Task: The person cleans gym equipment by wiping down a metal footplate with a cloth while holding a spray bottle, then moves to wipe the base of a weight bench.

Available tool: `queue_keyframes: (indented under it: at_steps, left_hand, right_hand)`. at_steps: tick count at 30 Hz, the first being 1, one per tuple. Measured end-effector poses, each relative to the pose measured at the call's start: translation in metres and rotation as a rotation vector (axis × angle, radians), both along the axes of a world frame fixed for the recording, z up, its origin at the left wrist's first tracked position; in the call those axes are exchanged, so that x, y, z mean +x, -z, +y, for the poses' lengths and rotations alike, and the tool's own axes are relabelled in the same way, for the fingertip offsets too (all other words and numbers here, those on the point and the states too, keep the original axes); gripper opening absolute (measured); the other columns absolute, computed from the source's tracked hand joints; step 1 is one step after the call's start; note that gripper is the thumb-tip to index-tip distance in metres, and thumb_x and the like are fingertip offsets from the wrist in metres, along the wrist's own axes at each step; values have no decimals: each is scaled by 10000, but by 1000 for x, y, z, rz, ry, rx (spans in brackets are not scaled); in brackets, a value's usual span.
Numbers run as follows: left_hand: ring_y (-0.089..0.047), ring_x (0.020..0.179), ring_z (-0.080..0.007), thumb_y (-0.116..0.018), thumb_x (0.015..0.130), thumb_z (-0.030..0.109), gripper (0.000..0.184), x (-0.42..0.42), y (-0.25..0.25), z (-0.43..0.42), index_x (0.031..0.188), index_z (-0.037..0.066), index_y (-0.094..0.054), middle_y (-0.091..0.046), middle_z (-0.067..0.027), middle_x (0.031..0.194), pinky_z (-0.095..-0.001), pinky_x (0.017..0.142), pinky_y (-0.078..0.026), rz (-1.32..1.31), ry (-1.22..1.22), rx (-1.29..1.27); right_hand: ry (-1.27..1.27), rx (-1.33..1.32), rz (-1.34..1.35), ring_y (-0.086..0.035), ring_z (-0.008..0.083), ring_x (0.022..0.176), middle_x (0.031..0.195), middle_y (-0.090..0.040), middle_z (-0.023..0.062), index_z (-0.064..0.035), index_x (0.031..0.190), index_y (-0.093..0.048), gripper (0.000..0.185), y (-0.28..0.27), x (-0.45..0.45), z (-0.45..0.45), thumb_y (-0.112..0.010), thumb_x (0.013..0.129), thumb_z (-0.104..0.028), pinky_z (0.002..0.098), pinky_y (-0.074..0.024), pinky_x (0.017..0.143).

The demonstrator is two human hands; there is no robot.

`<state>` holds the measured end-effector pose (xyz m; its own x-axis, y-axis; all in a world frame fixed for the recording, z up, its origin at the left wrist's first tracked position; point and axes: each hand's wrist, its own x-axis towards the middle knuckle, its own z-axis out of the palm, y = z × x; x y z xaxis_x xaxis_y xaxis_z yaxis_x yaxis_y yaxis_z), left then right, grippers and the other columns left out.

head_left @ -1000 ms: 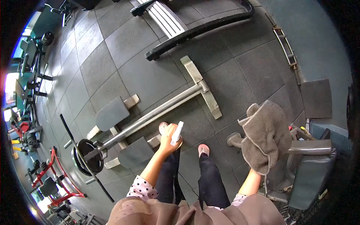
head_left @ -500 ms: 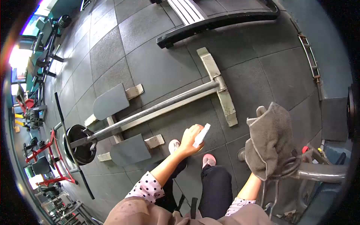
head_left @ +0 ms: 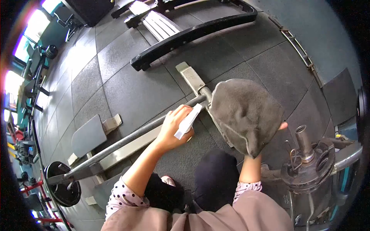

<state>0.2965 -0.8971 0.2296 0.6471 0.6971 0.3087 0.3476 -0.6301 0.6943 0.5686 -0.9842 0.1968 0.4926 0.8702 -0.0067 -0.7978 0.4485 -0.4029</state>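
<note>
My left hand is closed around what looks like a white spray bottle. From above only its white top shows; the body is hidden under the hand. It hovers over the long metal bar of a T-bar row machine. A grey cloth lies draped over my right hand, which supports it from beneath. One fingertip sticks out at the cloth's right edge, while the other fingers are covered. Close by the cloth is the bar's far end, at the machine's pale crosspiece.
Black weight plates sit at the bar's near-left end, beside a grey foot pad. A black-framed machine stands ahead. To my right is a metal post with a rusty round collar. More gym equipment lines the left side.
The grey cloth and my right hand have lifted away from the metal post and moved left and forward towards the bar's end. My left hand has moved up over the bar; the view has shifted.
</note>
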Motion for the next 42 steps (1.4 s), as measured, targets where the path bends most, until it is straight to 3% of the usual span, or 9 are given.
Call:
queue_keyframes:
  at_steps: [8, 16, 18, 25, 28, 31, 33, 34, 42]
  left_hand:
    - [-529, 1097, -315, -680, 629, 142, 449, 32, 53, -10, 1051, 71, -545, -551, -112, 1063, -446, 879, -437, 258, 132, -204]
    - [-548, 1043, -329, -684, 622, 132, 388, 18, 104, -44, 978, 67, -546, -567, -110, 977, -443, 871, -446, 455, 106, -415]
    - [-548, 1012, -332, -677, 621, 131, 372, 13, 110, -51, 962, 67, -542, -559, -112, 953, -445, 856, -445, 459, 113, -390]
    - [-521, 931, -361, -679, 603, 116, 395, 11, 105, -57, 949, 22, -513, -521, -155, 910, -440, 809, -437, 276, 107, -331]
    - [-518, 919, -365, -675, 604, 102, 400, 14, 79, -50, 963, 21, -518, -520, -157, 911, -435, 803, -437, 220, 71, -321]
    - [-519, 936, -367, -690, 612, 89, 425, 12, 35, -40, 996, 18, -523, -521, -162, 940, -436, 824, -438, 186, 74, -291]
    - [-528, 986, -373, -697, 613, 75, 472, 3, 13, -34, 1049, 8, -531, -534, -170, 993, -433, 866, -443, 207, 51, -276]
    - [-533, 995, -377, -690, 612, 64, 491, -3, 0, -30, 1073, 1, -532, -534, -177, 1011, -428, 872, -446, 175, 43, -268]
    - [-544, 925, -379, -642, 635, 46, 439, -5, -16, -25, 1054, -7, -525, -525, -177, 980, -400, 831, -455, 165, -99, -298]
  right_hand:
    - [-7, -286, -185, -433, 329, 1313, 1452, -394, 184, -49, 1437, -372, 744, -35, 44, -21, -550, 811, -410, 503, -394, 1064]
    - [-4, -304, -42, -514, 308, 1228, 1385, -480, 160, -54, 1379, -435, 655, 99, 139, -74, -528, 867, -452, 484, -416, 1047]
    - [325, -446, -188, -496, 315, 1243, 1402, -457, 169, -82, 1376, -440, 658, 129, 133, -86, -539, 872, -493, 480, -420, 1046]
    - [351, -499, -12, -494, 320, 1220, 1372, -476, 150, -44, 1373, -447, 641, 114, 92, -84, -436, 860, -427, 465, -404, 1015]
    - [229, -731, -648, -496, 354, 1235, 1364, -506, 196, 4, 1330, -501, 530, 233, 82, -91, -407, 899, -290, 472, -371, 1057]
    - [97, -484, -1700, -229, 437, 1408, 1550, -201, 253, 62, 1457, -257, 747, 200, 16, -28, -547, 846, -257, 472, -173, 1161]
    - [-256, -738, -2396, -109, 401, 1465, 1595, -95, 203, -248, 1513, -308, 797, 201, -14, -7, -641, 795, -346, 610, -133, 1135]
    - [-167, -707, -2392, -156, 419, 1448, 1599, -91, 189, -382, 1477, -355, 758, 209, -18, 11, -666, 786, -381, 648, -172, 1103]
    - [-211, -733, -2394, -319, 412, 1361, 1586, -144, 188, -425, 1451, -379, 714, 221, -23, 56, -681, 804, -412, 561, -377, 985]
